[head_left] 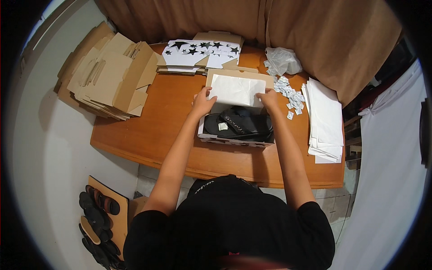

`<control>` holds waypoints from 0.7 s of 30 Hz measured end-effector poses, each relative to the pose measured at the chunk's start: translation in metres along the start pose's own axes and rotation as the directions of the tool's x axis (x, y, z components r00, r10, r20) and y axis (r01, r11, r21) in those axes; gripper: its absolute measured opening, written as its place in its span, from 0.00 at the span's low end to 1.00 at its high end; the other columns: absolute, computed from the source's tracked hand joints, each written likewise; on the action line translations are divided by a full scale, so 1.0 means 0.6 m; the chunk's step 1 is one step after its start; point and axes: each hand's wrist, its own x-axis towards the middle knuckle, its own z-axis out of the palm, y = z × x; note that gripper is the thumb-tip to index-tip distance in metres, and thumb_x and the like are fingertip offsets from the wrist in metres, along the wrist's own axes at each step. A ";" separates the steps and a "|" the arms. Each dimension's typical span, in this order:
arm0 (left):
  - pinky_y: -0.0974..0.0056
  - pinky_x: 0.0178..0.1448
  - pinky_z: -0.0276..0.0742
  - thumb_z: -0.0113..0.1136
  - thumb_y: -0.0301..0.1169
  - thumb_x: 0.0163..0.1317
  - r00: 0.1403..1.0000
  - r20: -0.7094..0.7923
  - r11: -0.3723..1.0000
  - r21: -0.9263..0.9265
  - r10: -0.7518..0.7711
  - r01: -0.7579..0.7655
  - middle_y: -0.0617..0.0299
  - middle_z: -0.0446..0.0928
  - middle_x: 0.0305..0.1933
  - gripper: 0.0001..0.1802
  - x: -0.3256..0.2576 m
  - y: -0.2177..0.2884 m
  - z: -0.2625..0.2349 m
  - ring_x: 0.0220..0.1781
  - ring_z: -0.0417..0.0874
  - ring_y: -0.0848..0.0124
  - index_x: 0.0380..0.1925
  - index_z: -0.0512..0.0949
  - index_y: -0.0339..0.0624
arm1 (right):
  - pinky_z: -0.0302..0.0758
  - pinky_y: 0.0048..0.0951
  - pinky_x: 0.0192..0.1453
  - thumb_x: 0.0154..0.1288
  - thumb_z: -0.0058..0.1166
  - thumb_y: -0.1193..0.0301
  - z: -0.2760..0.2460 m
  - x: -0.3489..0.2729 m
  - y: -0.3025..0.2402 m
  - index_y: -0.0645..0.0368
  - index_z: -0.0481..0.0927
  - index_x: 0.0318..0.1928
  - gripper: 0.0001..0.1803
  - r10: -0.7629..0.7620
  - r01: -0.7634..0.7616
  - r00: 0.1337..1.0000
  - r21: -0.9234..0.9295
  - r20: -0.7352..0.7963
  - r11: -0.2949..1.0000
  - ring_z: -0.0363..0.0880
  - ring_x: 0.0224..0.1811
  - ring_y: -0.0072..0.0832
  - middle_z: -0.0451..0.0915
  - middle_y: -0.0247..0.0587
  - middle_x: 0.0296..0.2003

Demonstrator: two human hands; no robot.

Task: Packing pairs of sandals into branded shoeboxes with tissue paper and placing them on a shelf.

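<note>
A shoe box (235, 141) with a star-printed outside stands on the table, its brown cardboard lid (240, 74) raised at the far side. Inside lies a pair of black sandals (252, 124), one with a beaded or braided strap. A small white packet (222, 126) rests on the sandals. A sheet of white paper (238, 89) stands up in front of the lid. My left hand (204, 103) pinches its left edge, thumb toward me. At the opposite edge my right hand (269, 99) grips it likewise. Whether the fingers behind also touch the lid is hidden.
Flattened brown cardboard boxes (105, 74) are stacked at the left, star-printed ones (189, 53) at the back. Right of the box lie several small packets (291, 95), a clear plastic bag (283, 61) and a white paper stack (325, 121). Sandals (96, 211) sit on a board, lower left.
</note>
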 end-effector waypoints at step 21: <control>0.42 0.67 0.45 0.52 0.14 0.45 0.805 0.548 0.789 0.381 0.226 -0.481 0.61 0.77 0.51 0.22 -0.150 0.065 -0.087 0.61 0.69 0.64 0.39 0.81 0.50 | 0.71 0.31 0.46 0.45 0.51 0.84 -0.105 -0.243 -0.022 0.54 0.84 0.27 0.13 -0.564 0.738 0.674 -0.467 0.476 0.488 0.71 0.39 0.35 0.77 0.35 0.34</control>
